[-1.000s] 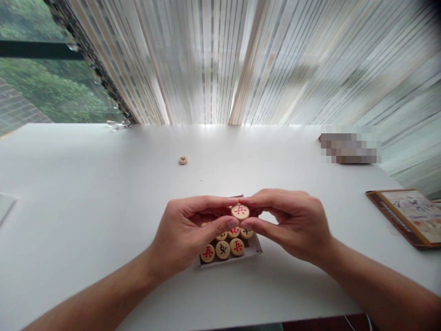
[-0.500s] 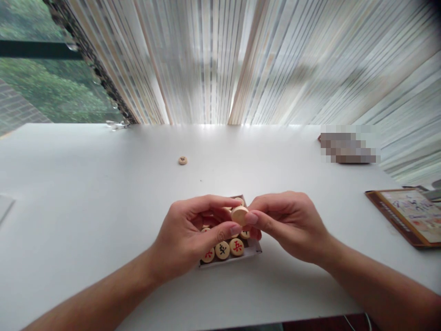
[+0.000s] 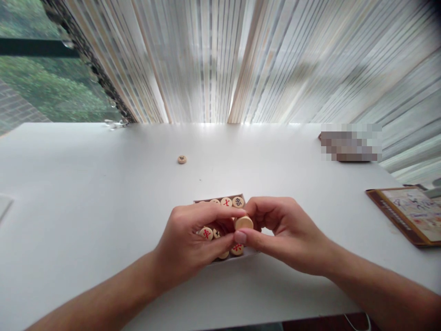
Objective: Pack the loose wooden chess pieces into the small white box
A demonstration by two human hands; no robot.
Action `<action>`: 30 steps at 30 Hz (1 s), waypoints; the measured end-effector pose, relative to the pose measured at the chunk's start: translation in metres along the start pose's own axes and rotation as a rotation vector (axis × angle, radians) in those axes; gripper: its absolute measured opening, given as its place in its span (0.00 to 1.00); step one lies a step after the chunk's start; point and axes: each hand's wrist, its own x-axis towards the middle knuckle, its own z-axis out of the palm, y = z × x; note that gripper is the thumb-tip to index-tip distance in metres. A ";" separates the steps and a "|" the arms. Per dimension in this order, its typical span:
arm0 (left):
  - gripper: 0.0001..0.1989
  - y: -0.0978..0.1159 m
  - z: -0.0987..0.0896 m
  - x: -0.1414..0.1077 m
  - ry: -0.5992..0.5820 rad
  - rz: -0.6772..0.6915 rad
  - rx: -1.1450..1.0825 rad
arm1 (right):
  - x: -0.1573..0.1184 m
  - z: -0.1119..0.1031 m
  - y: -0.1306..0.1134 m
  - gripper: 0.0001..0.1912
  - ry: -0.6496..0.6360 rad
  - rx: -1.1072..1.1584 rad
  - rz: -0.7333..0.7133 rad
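A round wooden Chinese chess piece (image 3: 244,223), its blank side showing, is pinched between both hands above an open box (image 3: 225,198). My left hand (image 3: 198,230) grips it from the left with thumb and index finger. From the right, the thumb and fingers of my right hand (image 3: 284,234) close on the same piece. Inside the box lie several more pieces with red or black characters, among them a red-marked piece (image 3: 206,233) and a black-marked piece (image 3: 238,202). My left hand covers part of the box.
One Chinese chess piece (image 3: 182,159) with a black character lies alone farther back on the white table (image 3: 103,197). A brown-edged board or booklet (image 3: 406,216) lies at the right, and a blurred-out object (image 3: 349,146) stands behind it. Striped curtains (image 3: 206,59) hang at the back.
Both hands have lowered slightly toward the box with the piece, and the right thumb now sits under its edge. More of the box's back row shows.
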 end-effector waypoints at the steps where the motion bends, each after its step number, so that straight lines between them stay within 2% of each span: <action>1: 0.10 0.000 0.000 0.000 0.002 0.041 0.038 | -0.001 0.000 0.000 0.20 -0.003 -0.010 -0.002; 4: 0.11 -0.001 -0.001 -0.001 0.004 0.097 0.104 | -0.002 0.000 0.001 0.19 -0.005 -0.021 -0.007; 11: 0.11 -0.002 0.000 -0.002 0.004 0.088 0.091 | -0.002 -0.001 0.002 0.20 -0.042 0.030 -0.026; 17: 0.13 0.000 0.001 -0.001 0.011 0.141 0.120 | -0.001 0.000 0.002 0.20 -0.002 -0.032 -0.007; 23: 0.11 0.001 0.001 -0.001 -0.003 0.023 0.007 | 0.000 0.001 0.000 0.22 -0.033 0.059 0.005; 26: 0.13 0.000 0.001 -0.002 0.020 -0.046 -0.074 | 0.000 0.001 -0.001 0.20 -0.061 0.152 0.029; 30: 0.14 -0.002 0.001 -0.004 0.046 -0.046 -0.033 | 0.001 0.002 0.001 0.20 -0.071 0.193 0.071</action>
